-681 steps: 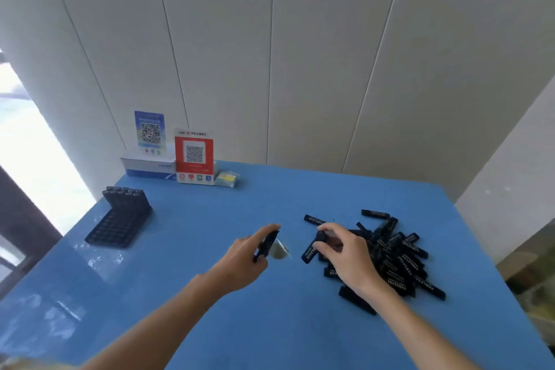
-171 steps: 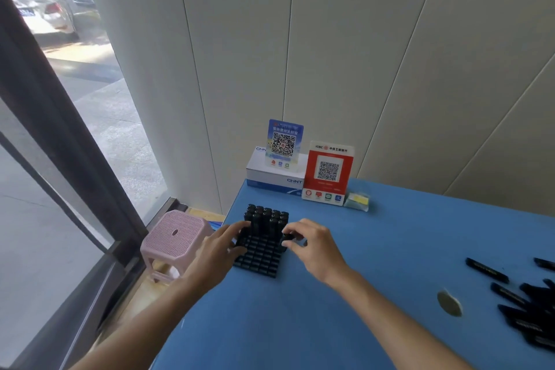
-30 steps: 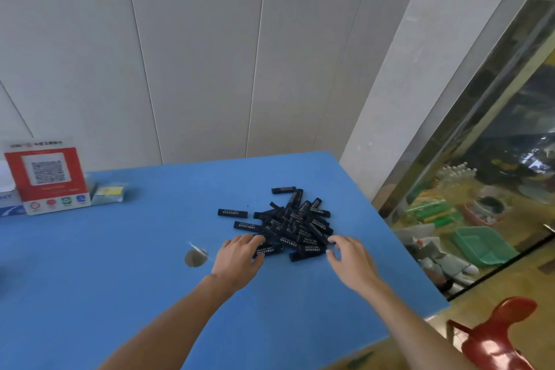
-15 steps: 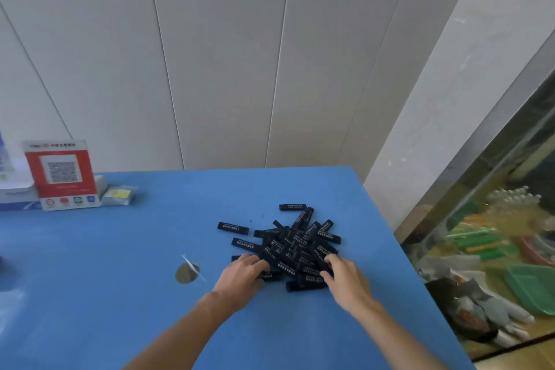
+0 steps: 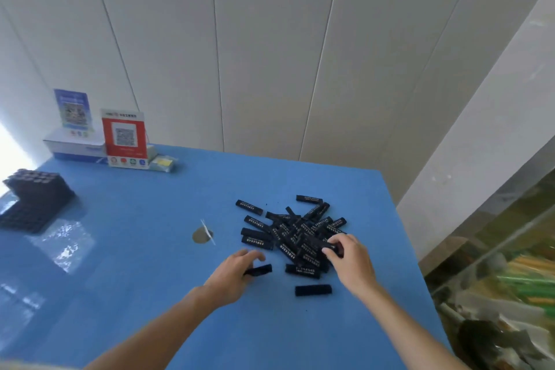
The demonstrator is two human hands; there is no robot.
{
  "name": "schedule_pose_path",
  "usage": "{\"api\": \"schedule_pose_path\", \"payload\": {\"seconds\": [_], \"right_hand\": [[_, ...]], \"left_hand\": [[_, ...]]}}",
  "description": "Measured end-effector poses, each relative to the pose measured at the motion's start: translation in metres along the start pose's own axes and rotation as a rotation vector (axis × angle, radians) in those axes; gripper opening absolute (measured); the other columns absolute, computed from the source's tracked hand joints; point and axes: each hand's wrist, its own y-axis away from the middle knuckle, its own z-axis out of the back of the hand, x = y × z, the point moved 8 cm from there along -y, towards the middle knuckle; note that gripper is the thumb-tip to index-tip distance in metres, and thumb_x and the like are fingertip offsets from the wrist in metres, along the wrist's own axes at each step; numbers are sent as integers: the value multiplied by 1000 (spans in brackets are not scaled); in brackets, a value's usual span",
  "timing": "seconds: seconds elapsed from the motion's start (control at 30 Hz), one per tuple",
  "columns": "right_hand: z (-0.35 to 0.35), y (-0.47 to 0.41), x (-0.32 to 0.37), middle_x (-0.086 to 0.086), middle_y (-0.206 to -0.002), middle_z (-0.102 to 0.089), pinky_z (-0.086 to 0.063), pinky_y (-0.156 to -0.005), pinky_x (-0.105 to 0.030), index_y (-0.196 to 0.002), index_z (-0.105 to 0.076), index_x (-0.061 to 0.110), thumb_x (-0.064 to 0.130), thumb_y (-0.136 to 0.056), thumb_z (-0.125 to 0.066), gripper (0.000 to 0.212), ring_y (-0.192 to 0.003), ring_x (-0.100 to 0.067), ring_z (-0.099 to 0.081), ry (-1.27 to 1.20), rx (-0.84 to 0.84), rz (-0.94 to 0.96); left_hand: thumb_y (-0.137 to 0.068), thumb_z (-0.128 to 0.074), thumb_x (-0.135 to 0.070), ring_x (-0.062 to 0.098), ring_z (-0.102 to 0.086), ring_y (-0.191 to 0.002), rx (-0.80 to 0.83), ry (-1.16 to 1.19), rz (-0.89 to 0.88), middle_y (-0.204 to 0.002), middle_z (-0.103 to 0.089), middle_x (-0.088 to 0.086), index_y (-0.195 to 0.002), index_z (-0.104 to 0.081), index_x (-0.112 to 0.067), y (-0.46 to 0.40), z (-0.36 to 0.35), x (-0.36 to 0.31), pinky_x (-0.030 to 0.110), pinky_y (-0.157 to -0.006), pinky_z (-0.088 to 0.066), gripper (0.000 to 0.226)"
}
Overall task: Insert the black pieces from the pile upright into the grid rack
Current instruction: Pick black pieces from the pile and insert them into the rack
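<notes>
A pile of black pieces [image 5: 295, 231] with white lettering lies on the right half of the blue table [image 5: 135, 249]. My left hand [image 5: 232, 275] is at the pile's near left edge, fingers curled round one black piece [image 5: 259, 270]. My right hand [image 5: 350, 261] is at the pile's near right side and pinches another black piece [image 5: 329, 245]. One loose piece [image 5: 313, 290] lies between my hands, nearer to me. The black grid rack [image 5: 33, 201] sits at the table's far left, with several pieces standing upright in its back rows.
A red QR sign [image 5: 123, 141], a blue QR sign [image 5: 73, 109] on a white box [image 5: 75, 147] and a small yellow packet [image 5: 163, 163] stand at the back left by the wall. A small round grey spot [image 5: 202, 234] marks the table's middle. The table's right edge drops to a cluttered floor.
The view has swung left, so the grid rack is in sight again. Both hands now hold a piece each at the pile's near edge; one piece lies apart between them.
</notes>
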Motion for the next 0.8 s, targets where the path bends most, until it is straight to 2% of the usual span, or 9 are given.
{"api": "schedule_pose_path", "payload": {"seconds": [0.1,0.2,0.27,0.43,0.53,0.6,0.7,0.8], "right_hand": [[-8,-5,30,11,-91,-58,-41,-75,-19,-91,-62,22,20,-83,-69,11,-85,-10,-54,-107,-2,99],[-22,-2,67,9,-92,-59,-37,-74,-9,-92,-63,18,16,-83,-69,11,-88,-7,-54,-159,26,172],[-35,3,94,8,-93,-60,-37,-73,-8,-93,-63,18,16,-83,-69,11,-88,-8,-55,-177,68,212],[-67,18,168,8,-94,-62,-47,-78,-16,-98,-64,18,17,-85,-68,14,-89,-7,-58,-207,129,286],[-86,31,213,7,-91,-62,-44,-75,-12,-102,-63,15,16,-85,-67,17,-85,-8,-58,-200,127,307],[-102,39,242,4,-93,-63,-46,-78,-17,-105,-63,15,16,-85,-67,21,-87,-11,-59,-189,124,319],[-126,49,286,5,-98,-61,-45,-77,-19,-113,-59,18,21,-86,-66,27,-87,-8,-58,-165,122,338],[-150,58,325,5,-96,-57,-45,-74,-23,-117,-53,22,24,-87,-65,31,-79,-8,-55,-155,133,353]], "left_hand": [[-88,-48,-2,16,-47,-88,-18,55,55,-102,-42,-3,-128,-48,-27,19,12,14,26,-81,-39,46],[-88,-47,-1,19,-48,-88,-39,72,99,-103,-43,-1,-123,-53,-28,38,26,30,32,-82,-42,45],[-87,-48,-1,18,-48,-89,-75,103,117,-103,-45,-4,-118,-53,-29,56,39,42,34,-81,-44,42],[-86,-52,-3,15,-51,-83,-164,184,193,-106,-54,-6,-123,-47,-27,94,79,85,34,-80,-46,45],[-85,-53,-3,18,-51,-79,-188,212,194,-106,-55,-1,-131,-40,-31,118,101,113,35,-80,-47,55],[-86,-53,-3,19,-53,-82,-172,199,158,-105,-54,-1,-134,-36,-36,135,116,129,36,-81,-47,60],[-89,-53,-5,20,-54,-87,-148,144,120,-111,-55,0,-132,-37,-37,158,144,154,36,-79,-47,56],[-89,-57,-8,19,-54,-79,-158,129,128,-112,-55,3,-127,-41,-36,178,172,188,35,-73,-48,49]]}}
